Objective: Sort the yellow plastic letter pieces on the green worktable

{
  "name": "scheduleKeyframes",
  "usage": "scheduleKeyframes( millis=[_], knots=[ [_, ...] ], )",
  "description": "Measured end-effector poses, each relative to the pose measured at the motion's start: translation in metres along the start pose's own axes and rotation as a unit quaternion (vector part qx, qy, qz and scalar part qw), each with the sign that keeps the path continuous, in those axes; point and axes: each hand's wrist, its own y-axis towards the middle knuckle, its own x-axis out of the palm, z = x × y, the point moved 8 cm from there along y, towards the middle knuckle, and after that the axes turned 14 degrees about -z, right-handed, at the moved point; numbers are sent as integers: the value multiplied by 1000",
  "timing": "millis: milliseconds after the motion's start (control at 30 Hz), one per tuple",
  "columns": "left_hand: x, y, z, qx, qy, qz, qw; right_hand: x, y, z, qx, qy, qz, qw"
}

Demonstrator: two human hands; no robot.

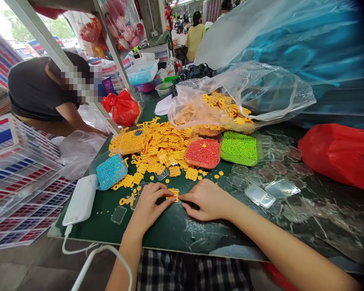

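1. Green table (166, 232): spread across the foreground.
2. Heap of yellow parts (165, 139): piled on the table's far half.
3. Tray of red beads (202, 152), tray of green beads (239, 147): side by side, right of the heap.
4. Right hand (206, 201): forefinger at the yellow piece's (175, 193) right edge, thumb spread away from that finger.
5. Left hand (151, 202): thumb and fingers pinching the piece's left side.
6. Yellow piece: between both hands' fingertips, near side of the heap.

Head view only: looks forward, down over table (160, 239) (fairly near).
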Motion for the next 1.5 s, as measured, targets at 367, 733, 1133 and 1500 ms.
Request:
scheduleKeyframes(
  millis=[367,733,1133,1500],
  knots=[
    [5,3,0,-16,-26,-49,998,3,0,-1,5,-9,-11,1000],
    [-51,45,47,67,16,64,996,0,-1,-3,-1,-17,-19,1000],
    [-62,142,36,4,189,33,981,0,-3,-2,2,-7,-13,1000],
    [-190,21,-131,-422,206,14,883,-1,-5,4,-4,0,37,999]
  ],
)
